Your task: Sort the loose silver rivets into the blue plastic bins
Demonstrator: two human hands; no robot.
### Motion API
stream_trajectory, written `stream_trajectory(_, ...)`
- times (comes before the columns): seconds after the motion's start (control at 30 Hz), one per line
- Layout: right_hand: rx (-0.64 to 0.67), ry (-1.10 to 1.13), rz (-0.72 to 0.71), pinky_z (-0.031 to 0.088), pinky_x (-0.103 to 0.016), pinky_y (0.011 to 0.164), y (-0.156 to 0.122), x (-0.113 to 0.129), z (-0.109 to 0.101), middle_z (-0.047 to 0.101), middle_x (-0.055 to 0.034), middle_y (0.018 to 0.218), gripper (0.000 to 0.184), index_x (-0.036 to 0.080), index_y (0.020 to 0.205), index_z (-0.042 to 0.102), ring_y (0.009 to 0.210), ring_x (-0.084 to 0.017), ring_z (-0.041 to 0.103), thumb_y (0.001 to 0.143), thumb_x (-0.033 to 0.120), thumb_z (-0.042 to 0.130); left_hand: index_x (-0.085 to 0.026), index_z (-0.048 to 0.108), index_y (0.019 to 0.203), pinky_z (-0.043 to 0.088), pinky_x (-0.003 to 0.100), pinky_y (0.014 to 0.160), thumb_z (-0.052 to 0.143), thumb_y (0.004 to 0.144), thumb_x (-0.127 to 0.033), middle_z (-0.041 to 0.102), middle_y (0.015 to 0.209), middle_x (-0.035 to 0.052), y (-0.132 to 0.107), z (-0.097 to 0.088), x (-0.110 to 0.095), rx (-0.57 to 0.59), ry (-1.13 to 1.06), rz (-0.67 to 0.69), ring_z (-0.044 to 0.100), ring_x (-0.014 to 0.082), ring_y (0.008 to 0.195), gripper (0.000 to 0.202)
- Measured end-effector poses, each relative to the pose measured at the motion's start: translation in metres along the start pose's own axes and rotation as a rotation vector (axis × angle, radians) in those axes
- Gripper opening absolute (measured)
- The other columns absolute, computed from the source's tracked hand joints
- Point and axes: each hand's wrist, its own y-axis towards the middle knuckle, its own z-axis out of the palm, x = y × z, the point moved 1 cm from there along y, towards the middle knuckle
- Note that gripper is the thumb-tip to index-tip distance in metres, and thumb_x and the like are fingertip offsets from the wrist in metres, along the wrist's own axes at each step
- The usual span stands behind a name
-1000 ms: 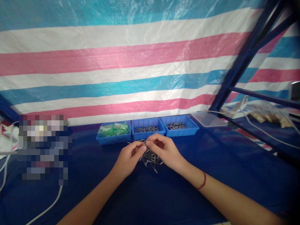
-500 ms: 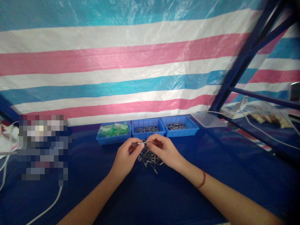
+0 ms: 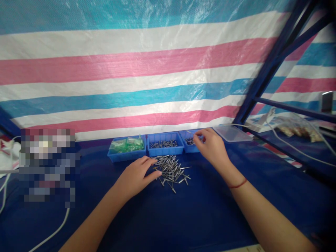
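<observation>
A loose pile of silvery blind rivets [image 3: 172, 170] lies on the dark blue tabletop [image 3: 168, 220]. At its left edge is my left hand [image 3: 138, 175], thumb and fingers apart, with fingertips by the outermost rivets. Over the right blue bin [image 3: 189, 149] hovers my right hand [image 3: 212, 145], its thumb and fingers drawn together in a pinch. Whatever those fingers may hold is too small to make out. More small metal pieces [image 3: 189, 141] lie in that bin, partly covered by my hand. The middle blue bin [image 3: 166, 151] contains similar rivets.
Green plastic packets [image 3: 128, 144] fill the left blue bin [image 3: 128, 156]. A clear plastic lid [image 3: 232, 133] lies right of the bins. Striped sheeting [image 3: 131, 70] hangs behind, and a dark blue metal frame [image 3: 259, 80] rises at right. A white cable [image 3: 56, 231] runs along the left.
My hands, formerly together over the pile on a thin metal piece, have parted. The right moved right and away to the right bin; the left loosened its pinch and stayed beside the pile.
</observation>
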Motion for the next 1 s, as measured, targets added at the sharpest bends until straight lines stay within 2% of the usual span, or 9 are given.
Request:
stream_trajectory(0.1,0.032,-0.268,0.133,0.039,-0.030,0.064,0.005,-0.021,-0.001,0.062,-0.0110,0.081,0.021,0.014,0.080,0.064,0.075,-0.022,0.058,0.084,0.028,0.050,-0.022,0.051,0.128,0.040,0.035,0.094,0.053,0.078,-0.062,0.054,0.124,0.0084,-0.002,0.004,0.007,0.091,0.045,0.007,0.053,0.0274,0.111,0.064)
stream_trajectory(0.2,0.091,-0.345,0.150,0.037,-0.030,0.063,0.001,-0.018,0.001,0.063,-0.0123,0.084,0.027,0.014,0.088,0.065,0.077,-0.024,0.059,0.084,0.035,0.050,-0.021,0.052,0.128,0.038,0.035,0.098,0.059,0.075,-0.060,0.053,0.126,0.0090,0.000,0.010,0.013,0.120,0.057,0.025,0.051,0.0278,0.115,0.066)
stream_trajectory(0.4,0.152,-0.137,-0.066,0.036,-0.031,0.068,-0.015,0.026,0.007,0.066,-0.0075,0.084,0.024,0.019,0.091,0.065,0.082,-0.023,0.059,0.086,0.036,0.050,-0.020,0.063,0.114,0.043,0.029,0.089,0.051,0.089,-0.039,0.059,0.110,0.0063,0.006,0.017,0.016,0.069,0.045,0.068,0.058,0.0205,0.100,0.033)
stream_trajectory(0.6,0.328,0.035,-0.221,0.034,-0.033,0.074,-0.030,0.049,0.015,0.066,-0.0039,0.084,0.018,0.020,0.088,0.066,0.083,-0.021,0.059,0.086,0.031,0.052,-0.021,0.067,0.096,0.045,0.025,0.074,0.046,0.091,-0.029,0.064,0.094,0.0036,0.009,0.019,0.010,0.006,0.021,0.020,0.060,0.0169,0.084,0.023)
stream_trajectory(0.7,0.407,0.077,-0.269,0.034,-0.032,0.074,-0.035,0.054,0.018,0.065,-0.0035,0.080,0.018,0.020,0.085,0.067,0.081,-0.020,0.059,0.087,0.030,0.052,-0.021,0.067,0.094,0.044,0.025,0.071,0.048,0.089,-0.030,0.064,0.090,0.0028,0.009,0.020,0.007,-0.019,0.028,-0.006,0.060,0.0170,0.081,0.021)
stream_trajectory(0.87,0.469,0.100,-0.287,0.033,-0.031,0.072,-0.040,0.062,0.022,0.065,-0.0023,0.078,0.018,0.020,0.083,0.067,0.080,-0.018,0.058,0.087,0.029,0.052,-0.024,0.065,0.102,0.044,0.027,0.073,0.053,0.085,-0.046,0.062,0.092,0.0019,0.008,0.024,0.005,-0.057,0.043,-0.038,0.060,0.0186,0.084,0.031)
stream_trajectory(1.0,0.488,0.111,-0.295,0.032,-0.031,0.073,-0.043,0.065,0.024,0.065,-0.0022,0.078,0.018,0.020,0.083,0.067,0.080,-0.018,0.058,0.087,0.028,0.052,-0.024,0.066,0.098,0.045,0.028,0.076,0.054,0.085,-0.042,0.063,0.094,0.0021,0.008,0.028,0.007,-0.067,0.062,-0.044,0.060,0.0190,0.087,0.026)
